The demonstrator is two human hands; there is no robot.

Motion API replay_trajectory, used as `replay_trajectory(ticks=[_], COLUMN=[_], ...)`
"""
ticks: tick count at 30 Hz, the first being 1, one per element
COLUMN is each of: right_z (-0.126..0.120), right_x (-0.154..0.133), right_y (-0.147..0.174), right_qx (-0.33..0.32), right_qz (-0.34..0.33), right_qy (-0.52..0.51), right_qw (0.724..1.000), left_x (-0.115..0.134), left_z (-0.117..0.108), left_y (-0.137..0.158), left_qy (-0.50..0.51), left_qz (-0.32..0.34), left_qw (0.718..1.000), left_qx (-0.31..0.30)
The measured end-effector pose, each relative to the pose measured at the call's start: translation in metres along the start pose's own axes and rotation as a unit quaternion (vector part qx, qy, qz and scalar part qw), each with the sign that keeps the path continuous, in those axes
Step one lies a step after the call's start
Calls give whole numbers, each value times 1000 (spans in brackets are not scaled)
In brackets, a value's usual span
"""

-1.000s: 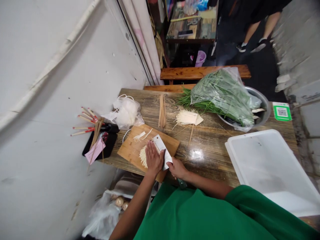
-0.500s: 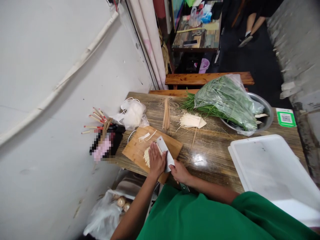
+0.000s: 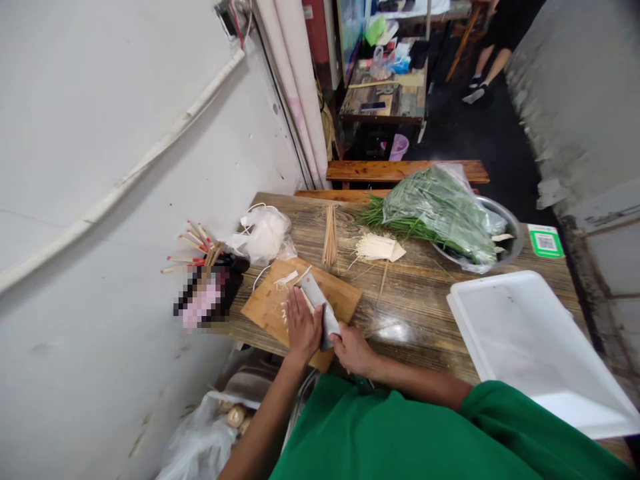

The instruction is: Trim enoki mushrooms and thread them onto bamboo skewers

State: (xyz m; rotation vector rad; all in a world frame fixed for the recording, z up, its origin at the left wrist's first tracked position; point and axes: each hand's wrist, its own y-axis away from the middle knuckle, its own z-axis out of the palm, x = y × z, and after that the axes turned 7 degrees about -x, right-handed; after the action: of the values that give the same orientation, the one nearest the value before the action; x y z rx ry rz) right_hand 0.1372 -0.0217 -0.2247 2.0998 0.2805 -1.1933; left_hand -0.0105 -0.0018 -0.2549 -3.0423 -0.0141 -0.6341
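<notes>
My left hand (image 3: 303, 325) lies flat with its fingers stretched out, pressing pale, stringy food (image 3: 285, 313) onto a wooden cutting board (image 3: 267, 297). The food looks like enoki mushrooms and is mostly hidden under the palm. Wrapped round the handle of a cleaver, my right hand (image 3: 354, 349) sits at the board's right edge. The broad blade of the cleaver (image 3: 316, 293) stands tilted right beside my left fingers and thumb. A few loose pale strands (image 3: 287, 279) lie near the board's far corner.
Beyond the board are bamboo skewers (image 3: 330, 237), a pale stringy bundle (image 3: 376, 247), a white plastic bag (image 3: 267, 232), and bagged green chives (image 3: 425, 207) over a metal bowl (image 3: 515, 243). A white tray (image 3: 505, 313) stands right. Farther back are a bench (image 3: 407, 171) and a person's legs (image 3: 487, 67).
The camera view has tilted up and shifted slightly. The cleaver blade leans more and lies against my left hand; less of the cut food shows left of my fingers.
</notes>
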Motion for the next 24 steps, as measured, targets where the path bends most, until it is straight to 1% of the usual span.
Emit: replay_trajectory(ticks=[5,8,14,17,19,20,24], right_z=[2,0,-12,-19,-24,-26,-29], right_x=[-14,-24,-56,-74,-86,-91,-106], right_y=[5,9,17,24,30,32,35], right_qx=[29,45,68,80,85,87,92], right_qz=[-26,-40,-72,-94,-111,-118,-129], right_qy=[41,63,94,103,106,106,91], right_qw=[998,996,991,987,985,984,983], left_x=[1,5,19,24,25,24,16], left_z=[-17,-31,-73,-93,-101,-102,-99], left_y=[1,-2,-14,-17,-19,-20,-25], left_qy=[11,9,-3,3,28,57,204], left_qz=[10,29,65,73,73,73,65], left_qw=[1000,999,994,991,989,988,970], left_qx=[27,43,90,113,122,122,114])
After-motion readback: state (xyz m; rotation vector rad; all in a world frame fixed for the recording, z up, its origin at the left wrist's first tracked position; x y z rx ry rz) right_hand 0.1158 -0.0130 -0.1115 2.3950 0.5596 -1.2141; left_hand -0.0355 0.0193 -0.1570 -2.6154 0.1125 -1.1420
